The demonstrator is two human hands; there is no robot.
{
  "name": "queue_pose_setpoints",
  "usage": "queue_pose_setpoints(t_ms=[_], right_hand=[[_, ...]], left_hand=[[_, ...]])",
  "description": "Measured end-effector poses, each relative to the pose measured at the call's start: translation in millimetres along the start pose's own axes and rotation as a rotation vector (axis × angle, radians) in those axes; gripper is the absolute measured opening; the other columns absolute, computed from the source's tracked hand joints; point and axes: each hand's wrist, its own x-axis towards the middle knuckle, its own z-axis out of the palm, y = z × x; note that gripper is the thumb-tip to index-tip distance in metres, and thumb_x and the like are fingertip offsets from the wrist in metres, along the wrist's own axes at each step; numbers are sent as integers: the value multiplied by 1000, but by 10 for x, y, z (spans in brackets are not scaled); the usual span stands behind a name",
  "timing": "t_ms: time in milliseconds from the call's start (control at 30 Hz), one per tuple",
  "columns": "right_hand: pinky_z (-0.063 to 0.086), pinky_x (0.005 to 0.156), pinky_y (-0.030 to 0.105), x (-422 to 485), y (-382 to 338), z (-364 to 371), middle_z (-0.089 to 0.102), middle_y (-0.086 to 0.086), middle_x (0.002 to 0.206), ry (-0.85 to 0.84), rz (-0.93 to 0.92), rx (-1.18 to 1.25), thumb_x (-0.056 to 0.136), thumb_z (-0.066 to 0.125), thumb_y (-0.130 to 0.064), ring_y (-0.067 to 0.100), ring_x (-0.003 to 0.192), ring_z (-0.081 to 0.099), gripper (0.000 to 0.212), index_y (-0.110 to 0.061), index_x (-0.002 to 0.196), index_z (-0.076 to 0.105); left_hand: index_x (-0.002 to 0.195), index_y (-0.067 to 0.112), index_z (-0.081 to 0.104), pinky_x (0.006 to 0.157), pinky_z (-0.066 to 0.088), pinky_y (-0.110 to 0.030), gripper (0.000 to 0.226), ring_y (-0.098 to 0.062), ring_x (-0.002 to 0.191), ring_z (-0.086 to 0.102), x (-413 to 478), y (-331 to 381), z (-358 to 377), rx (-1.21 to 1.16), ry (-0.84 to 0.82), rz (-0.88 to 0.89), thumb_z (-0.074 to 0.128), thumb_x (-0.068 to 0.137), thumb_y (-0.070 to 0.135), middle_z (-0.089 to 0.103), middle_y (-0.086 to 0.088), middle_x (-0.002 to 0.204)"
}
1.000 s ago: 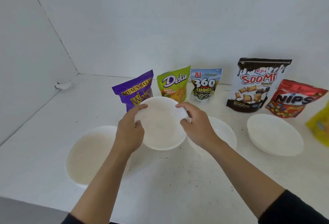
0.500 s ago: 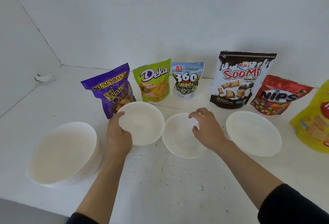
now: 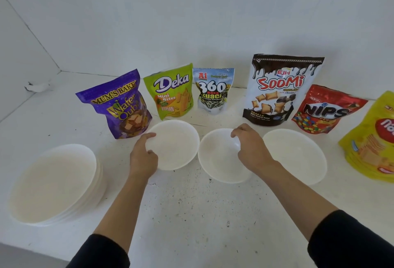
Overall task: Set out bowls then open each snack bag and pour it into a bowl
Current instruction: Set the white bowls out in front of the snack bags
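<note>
Bowl (image 3: 177,144) rim between left fingers (image 3: 149,135)

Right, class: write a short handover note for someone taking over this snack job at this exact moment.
Hands: left hand grips the rim of the left bowl; right hand grips the rim of the middle bowl. The right bowl sits beside them, untouched. Far left: stack of bowls.
Six bags behind, none visibly opened: Wafer Qube bag, Deka bag, 360 Kuaci bag, Soomi bag, Nips bag, yellow bag.
Done: three bowls set out.
Left: probably three more bowls, then open and pour each bag.
</note>
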Motion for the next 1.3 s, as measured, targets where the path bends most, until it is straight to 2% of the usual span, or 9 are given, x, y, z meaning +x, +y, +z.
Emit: queue_pose_setpoints(t_ms=[100,367,433,667,800,967,1033,1133,1300], right_hand=[[49,95,31,29,-14,4,53,6,132,12,25,13,80,63,20,26,118,54,56,-7,129,61],[47,99,28,100,17,36,51,7,135,54,76,48,81,60,20,25,119,54,56,-6,131,60],[46,101,29,105,20,29,50,7,139,49,69,53,82,60,19,25,121,54,57,-7,133,59],[33,117,35,-80,82,64,41,-1,155,131,-15,120,91,66,-1,21,144,34,47,-21,133,60],[36,116,39,-253,-47,71,55,-3,142,293,-31,308,93,68,-11,18,137,44,29,-23,119,68],[48,101,37,-332,-333,-31,66,-9,119,308,-138,453,92,66,-11,11,113,58,23,-25,110,70],[52,95,33,-347,-516,-80,67,-14,113,274,-153,552,93,65,-11,4,107,60,23,-26,110,71],[52,83,21,-378,-868,-103,70,-17,102,207,-206,687,95,65,-11,1,99,63,20,-26,106,72],[50,72,16,-363,-1537,90,70,-9,91,30,-293,787,95,66,-17,9,93,64,14,-25,104,72]], left_hand=[[136,26,56,108,44,-41,56,-31,138,41,26,-21,-25,33,1,8,49,93,-10,45,-7,152],[128,23,63,109,37,-33,42,-27,137,43,8,-15,-27,123,-3,176,65,91,1,46,-10,147],[128,26,63,111,40,-38,41,-29,138,42,18,16,-22,149,-30,163,65,93,4,42,-10,149],[150,12,44,116,38,-49,65,-31,143,35,100,4,-17,203,-65,115,63,90,-3,34,-9,156],[150,17,42,117,36,-52,68,-30,141,36,127,18,-51,243,-66,112,67,89,1,35,-8,154],[144,26,46,117,34,-52,66,-30,140,36,30,65,-227,263,-43,166,73,86,7,34,-8,153],[135,26,54,108,44,-41,55,-26,131,46,-39,127,-365,221,-18,269,74,87,9,44,-7,146],[118,21,66,74,43,-15,29,-17,99,61,-164,202,-692,119,24,395,72,90,11,64,-4,118],[97,24,70,59,44,-9,14,-10,80,64,-361,152,-1391,21,79,419,69,92,11,70,7,90]])
